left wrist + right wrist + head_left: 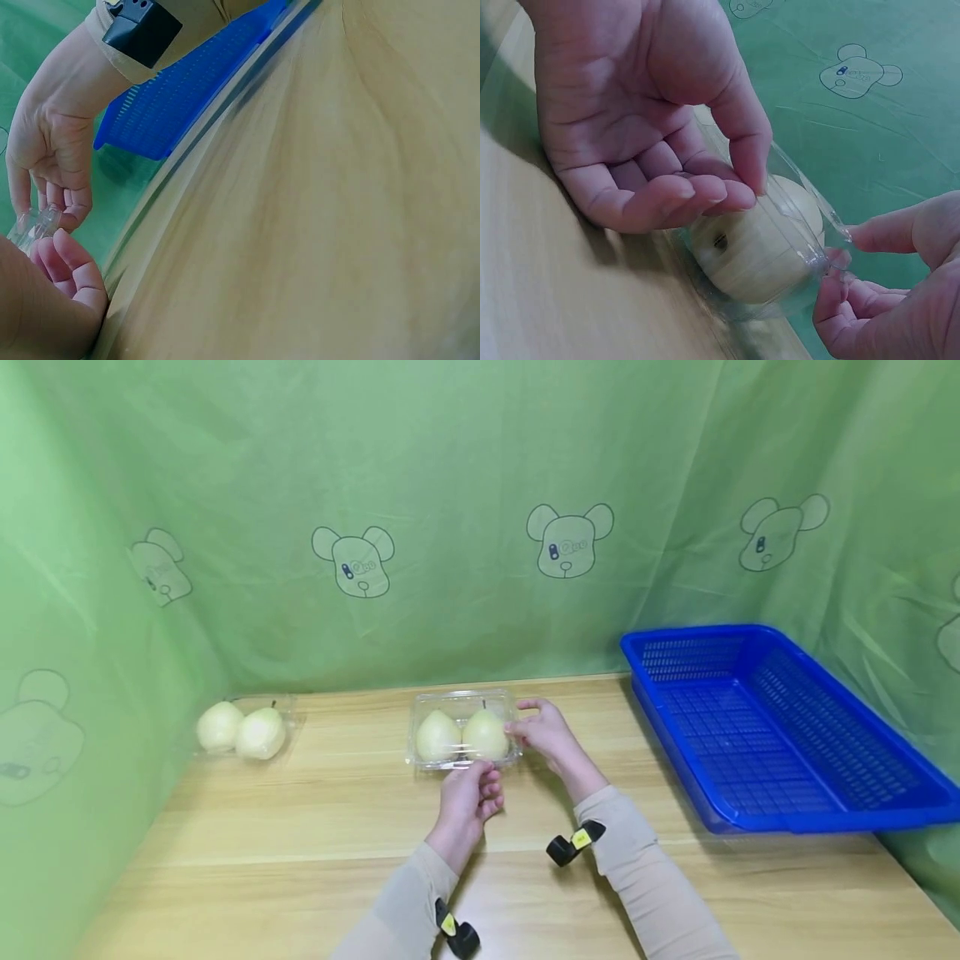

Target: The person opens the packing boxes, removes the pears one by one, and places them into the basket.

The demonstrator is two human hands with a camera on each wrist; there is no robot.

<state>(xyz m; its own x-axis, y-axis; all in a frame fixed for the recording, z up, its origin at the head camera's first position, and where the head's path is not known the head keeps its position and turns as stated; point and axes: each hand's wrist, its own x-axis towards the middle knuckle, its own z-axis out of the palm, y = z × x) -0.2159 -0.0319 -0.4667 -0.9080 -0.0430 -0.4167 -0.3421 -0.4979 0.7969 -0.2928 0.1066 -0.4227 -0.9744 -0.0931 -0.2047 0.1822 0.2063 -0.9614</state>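
A clear plastic clamshell box point(463, 696) with two pale yellow pears point(486, 737) inside sits at the middle of the table. Its lid lies over the fruit; whether the rim is fully fastened I cannot tell. My left hand point(467, 797) pinches the near edge of the box between thumb and forefinger, other fingers loosely curled. At the box's right end, my right hand point(551, 735) pinches the rim. The right wrist view shows the left hand point(652, 142) and right hand point(900, 277) about the box, one pear point(754, 251) close behind the plastic.
A blue mesh-walled basket point(750, 822) stands at the right of the wooden table point(315, 827). At the far left, another clear box point(291, 714) holds two pears point(260, 732). A green curtain point(465, 610) closes off the back and sides.
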